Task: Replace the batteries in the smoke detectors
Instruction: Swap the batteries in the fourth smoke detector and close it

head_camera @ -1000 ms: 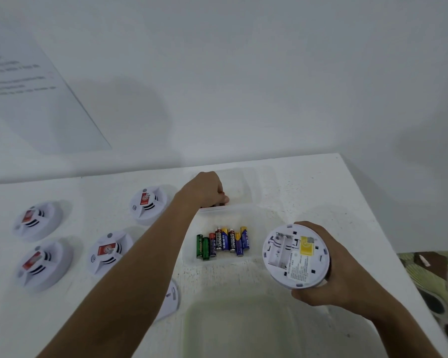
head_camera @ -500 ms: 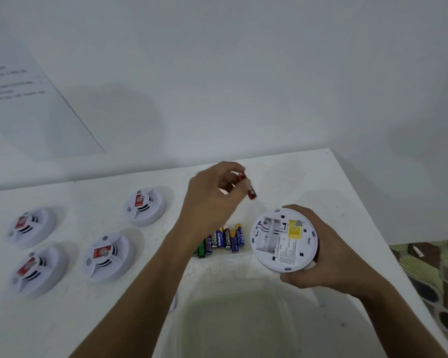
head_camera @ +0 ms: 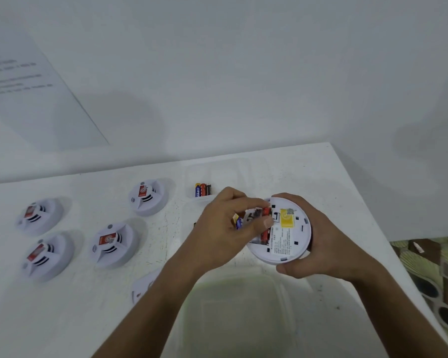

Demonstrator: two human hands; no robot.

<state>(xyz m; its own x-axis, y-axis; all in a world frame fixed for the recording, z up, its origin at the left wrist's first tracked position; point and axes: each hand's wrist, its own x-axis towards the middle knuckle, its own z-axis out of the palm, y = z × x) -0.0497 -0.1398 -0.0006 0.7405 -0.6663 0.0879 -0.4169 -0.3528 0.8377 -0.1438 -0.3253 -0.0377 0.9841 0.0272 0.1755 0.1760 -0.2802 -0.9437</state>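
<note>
The white tabletop [head_camera: 308, 177] carries most of the scene: four round white smoke detectors with red stickers sit face up at the left [head_camera: 40, 215] [head_camera: 48, 255] [head_camera: 113, 242] [head_camera: 148, 196], and a large clear plastic tub [head_camera: 233, 313] stands at the near edge. Farther back, a small clear tray [head_camera: 217, 177] holds three loose batteries [head_camera: 202, 189].

The round white smoke detector held upside down [head_camera: 282, 229] sits in the right hand [head_camera: 329, 241], whose fingers wrap round its right rim and underside. Half a second ago the left hand [head_camera: 230, 228] was still up in the air to the left of this detector, pinching a red battery [head_camera: 265, 223]; it has since come down, and thumb and fingers now press that battery into the open compartment beside the yellow label [head_camera: 287, 218]. A blue-and-yellow battery [head_camera: 238, 221] peeks from under the same hand; whether it is held or lies in the tray behind cannot be told.

So the new cell is probably going in, not yet seated. The red cell's polarity cannot be read. The four detectors at the left may still await their turn.
</note>
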